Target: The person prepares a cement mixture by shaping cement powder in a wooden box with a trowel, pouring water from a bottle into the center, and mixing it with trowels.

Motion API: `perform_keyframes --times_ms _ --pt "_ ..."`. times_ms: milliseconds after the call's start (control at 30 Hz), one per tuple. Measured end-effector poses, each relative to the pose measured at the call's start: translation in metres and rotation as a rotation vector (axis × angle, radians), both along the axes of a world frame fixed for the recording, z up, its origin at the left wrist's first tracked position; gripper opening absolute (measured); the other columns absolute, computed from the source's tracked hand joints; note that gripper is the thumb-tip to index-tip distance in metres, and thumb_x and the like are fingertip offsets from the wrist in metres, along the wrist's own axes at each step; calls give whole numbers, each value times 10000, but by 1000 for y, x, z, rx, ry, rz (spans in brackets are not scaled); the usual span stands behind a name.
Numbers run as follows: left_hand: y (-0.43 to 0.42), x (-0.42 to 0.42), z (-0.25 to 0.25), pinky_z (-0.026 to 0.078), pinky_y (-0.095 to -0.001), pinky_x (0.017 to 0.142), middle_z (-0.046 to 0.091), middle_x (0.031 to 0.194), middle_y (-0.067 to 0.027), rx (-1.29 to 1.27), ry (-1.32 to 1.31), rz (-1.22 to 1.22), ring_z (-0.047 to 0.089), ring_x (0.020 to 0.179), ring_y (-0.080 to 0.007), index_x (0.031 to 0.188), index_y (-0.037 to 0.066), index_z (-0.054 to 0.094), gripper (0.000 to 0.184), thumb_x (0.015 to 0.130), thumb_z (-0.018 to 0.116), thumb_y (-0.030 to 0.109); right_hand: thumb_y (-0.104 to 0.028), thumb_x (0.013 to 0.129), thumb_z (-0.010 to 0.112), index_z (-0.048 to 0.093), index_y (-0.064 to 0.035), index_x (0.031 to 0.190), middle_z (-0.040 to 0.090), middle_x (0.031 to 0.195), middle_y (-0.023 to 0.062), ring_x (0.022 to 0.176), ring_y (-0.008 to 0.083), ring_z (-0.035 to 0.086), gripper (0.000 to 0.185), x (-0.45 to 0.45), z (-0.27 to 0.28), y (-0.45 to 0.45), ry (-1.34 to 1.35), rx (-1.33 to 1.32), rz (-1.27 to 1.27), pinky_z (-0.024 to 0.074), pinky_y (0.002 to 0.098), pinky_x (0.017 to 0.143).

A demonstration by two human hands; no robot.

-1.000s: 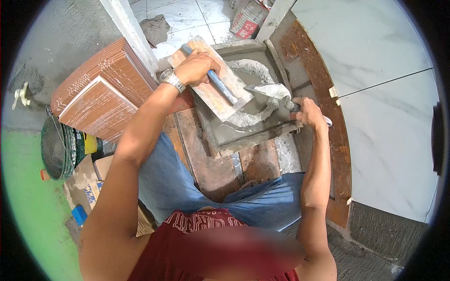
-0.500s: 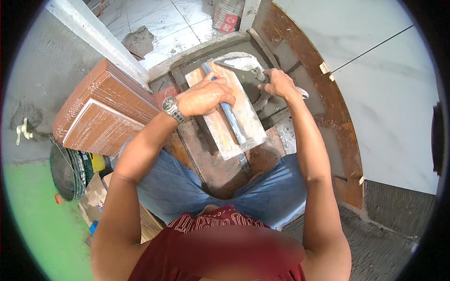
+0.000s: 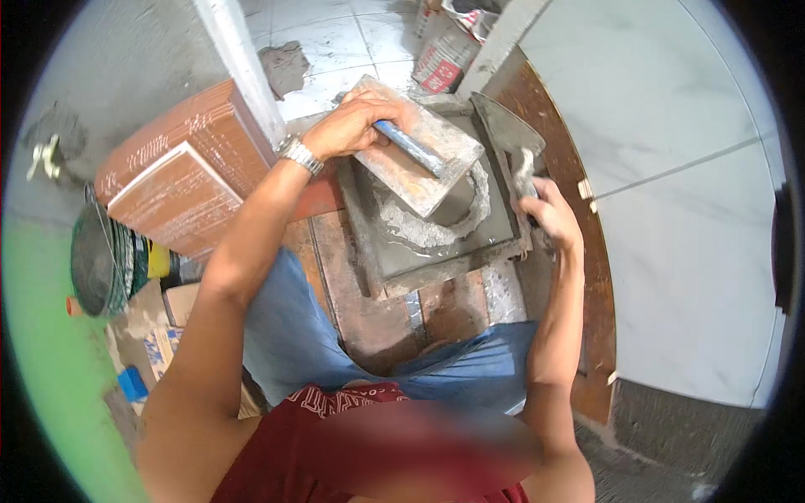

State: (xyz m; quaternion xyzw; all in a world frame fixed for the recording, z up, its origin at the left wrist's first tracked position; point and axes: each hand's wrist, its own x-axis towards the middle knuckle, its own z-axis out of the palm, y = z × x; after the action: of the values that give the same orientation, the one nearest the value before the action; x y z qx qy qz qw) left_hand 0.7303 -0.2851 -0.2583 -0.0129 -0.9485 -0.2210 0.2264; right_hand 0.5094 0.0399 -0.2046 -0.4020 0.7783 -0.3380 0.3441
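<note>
My left hand point(image 3: 359, 124), with a metal watch on the wrist, grips the blue handle of a plastering float point(image 3: 449, 138). The float's flat board hangs tilted above a square mixing tray point(image 3: 457, 275) and hides part of it. Inside the tray, a ragged ring of grey mortar point(image 3: 419, 233) surrounds wet, smooth slurry. On the right side, my right hand point(image 3: 553, 216) is closed round the mortar-smeared handle of a trowel point(image 3: 509, 126). The trowel's pointed blade is raised over the tray's right edge, apart from the float.
Stacked brown tiles point(image 3: 176, 189) lean against the left wall, near a tap point(image 3: 44, 158) and dark buckets point(image 3: 94, 256). An opened bag point(image 3: 449, 54) stands behind the tray. A curved wooden strip point(image 3: 597, 285) borders the large white tiles point(image 3: 688, 218) on the right.
My right hand has moved right and nearer my body, bringing the trowel away from the float to the tray's right side. The float has shifted up and turned, uncovering mortar. The view has shifted.
</note>
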Motion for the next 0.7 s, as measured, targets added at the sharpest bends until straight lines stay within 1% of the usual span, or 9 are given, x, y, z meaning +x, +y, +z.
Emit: perform_keyframes --times_ms 100,133,267,300,333,367,500,600,700 --pt "-5 -1 0 335 -376 983 676 989 3 19 -32 8 576 1055 -234 1010 171 691 238 782 722 111 -130 699 568 551 -29 694 539 636 9 591 105 503 103 11 4 0 -189 -28 60 386 286 534" --pt "-3 -1 0 321 -401 1005 667 1000 -7 26 -36 9 566 1070 -244 1015 170 693 310 760 645 1 -120 696 562 549 -31 689 536 625 9 570 105 500 91 16 5 -3 -251 -39 63 382 283 520" --pt "31 -4 9 289 -459 1051 645 1007 -19 27 -38 -106 543 1116 -250 1037 168 694 472 680 529 -93 -126 735 555 551 -25 703 512 567 4 463 102 442 107 16 -25 -22 -90 35 77 339 280 448" --pt "42 -8 6 278 -458 1064 634 1002 -21 21 12 -208 539 1121 -253 1045 162 692 451 682 557 -70 -181 781 560 630 29 838 639 743 110 635 199 599 229 5 -40 -24 -82 151 74 470 332 589" --pt "56 -8 8 278 -453 1063 628 984 -22 10 23 -264 541 1107 -255 1043 160 692 449 678 563 -67 -249 823 572 660 66 1026 662 1057 231 1000 321 636 385 -5 -82 -22 222 -106 6 489 400 879" --pt "71 -7 12 278 -447 1062 621 967 -23 1 34 -323 542 1092 -257 1041 159 692 447 673 569 -64 -300 839 580 615 90 1185 543 1318 294 1270 377 491 522 -6 -75 -29 142 84 6 359 411 1085" --pt "98 -3 24 270 -423 1065 601 990 -48 95 -141 -480 536 1032 -280 1031 142 683 452 648 560 -64 -262 812 620 684 92 1035 715 904 214 798 294 679 424 -26 -116 -43 266 187 29 514 390 722" --pt "82 -4 25 424 -383 948 628 976 -53 312 47 -327 583 1006 -243 1059 102 643 401 689 592 -45 -220 813 624 687 83 1052 720 908 185 789 222 665 391 -67 -180 -32 -30 -118 45 505 362 713" --pt "38 -11 7 512 -377 881 684 1106 -104 545 18 56 647 1016 -233 1168 41 585 374 858 729 194 -215 837 624 686 66 1021 715 835 149 732 188 660 341 -10 -80 -41 106 -113 -452 499 358 677"
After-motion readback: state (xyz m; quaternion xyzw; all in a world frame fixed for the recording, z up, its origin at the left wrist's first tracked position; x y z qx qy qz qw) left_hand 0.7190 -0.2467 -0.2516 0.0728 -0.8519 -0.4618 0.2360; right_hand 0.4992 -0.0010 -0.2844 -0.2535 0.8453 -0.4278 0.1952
